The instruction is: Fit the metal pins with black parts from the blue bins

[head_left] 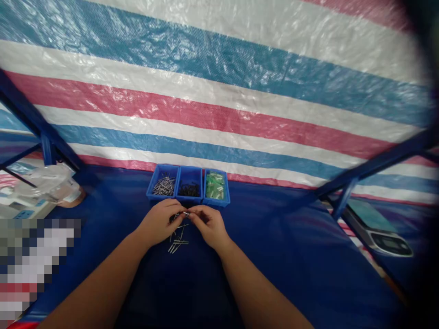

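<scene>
My left hand [158, 224] and my right hand [210, 227] meet fingertip to fingertip just in front of the blue bins. Between them shows a small silvery metal piece [185, 213], with both hands' fingers pinched at it. Something small and dark also shows at my left fingers, too small to name. Beneath the hands, several thin metal pins [178, 246] lie loose on the blue table surface [274, 256]. The left blue bin [149, 194] holds many similar pins [164, 185].
The middle blue bin [188, 200] contains small dark parts, and the right blue bin [224, 201] holds green packets with pale pieces. A digital scale [391, 244] stands at far right. Clear plastic containers [51, 180] sit at left. Blue frame bars [370, 160] and a striped sheet [219, 109] border the table.
</scene>
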Available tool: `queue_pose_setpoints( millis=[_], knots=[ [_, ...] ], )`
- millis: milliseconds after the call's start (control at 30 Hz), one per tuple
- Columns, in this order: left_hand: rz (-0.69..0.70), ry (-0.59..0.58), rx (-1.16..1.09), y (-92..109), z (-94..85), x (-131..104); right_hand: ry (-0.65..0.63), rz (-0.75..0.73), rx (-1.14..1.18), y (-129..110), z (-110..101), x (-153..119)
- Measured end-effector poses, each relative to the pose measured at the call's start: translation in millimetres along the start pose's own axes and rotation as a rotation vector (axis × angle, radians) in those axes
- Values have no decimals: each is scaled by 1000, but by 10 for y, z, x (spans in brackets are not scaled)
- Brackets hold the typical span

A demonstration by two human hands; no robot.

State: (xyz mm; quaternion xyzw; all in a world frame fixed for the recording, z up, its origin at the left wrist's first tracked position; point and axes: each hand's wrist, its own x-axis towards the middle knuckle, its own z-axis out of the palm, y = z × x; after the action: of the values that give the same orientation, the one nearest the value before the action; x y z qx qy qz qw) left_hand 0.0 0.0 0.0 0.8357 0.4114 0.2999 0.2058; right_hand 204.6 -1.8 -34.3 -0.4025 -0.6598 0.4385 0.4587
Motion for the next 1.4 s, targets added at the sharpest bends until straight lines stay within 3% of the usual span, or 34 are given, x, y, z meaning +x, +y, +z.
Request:
queue_pose_setpoints(
  millis=[167,433,600,733,833,900,1067,1233,1333,1400],
  knots=[
    [22,-51,-39,52,-49,1,77,66,114,8,0,15],
    [16,-26,-81,-11,-9,-16,47,95,228,14,42,37],
    [-99,206,-47,-107,-13,-4,124,106,251,64,3,67],
    [-295,449,14,-233,-17,51,156,106,169,90,-43,93],
    [-369,507,50,-268,-16,63,164,107,130,59,-37,97],
    [-325,478,32,-241,-13,39,157,103,119,23,-22,93],
    [-83,199,-68,-132,19,-41,66,87,188,-30,9,69],
    [-1,40,-33,-107,53,-34,-14,85,223,-23,40,53],
    [1,15,-15,-108,39,-28,1,74,252,-10,50,58],
    [-21,70,-8,-120,18,-29,29,75,246,1,36,61]
  ],
)
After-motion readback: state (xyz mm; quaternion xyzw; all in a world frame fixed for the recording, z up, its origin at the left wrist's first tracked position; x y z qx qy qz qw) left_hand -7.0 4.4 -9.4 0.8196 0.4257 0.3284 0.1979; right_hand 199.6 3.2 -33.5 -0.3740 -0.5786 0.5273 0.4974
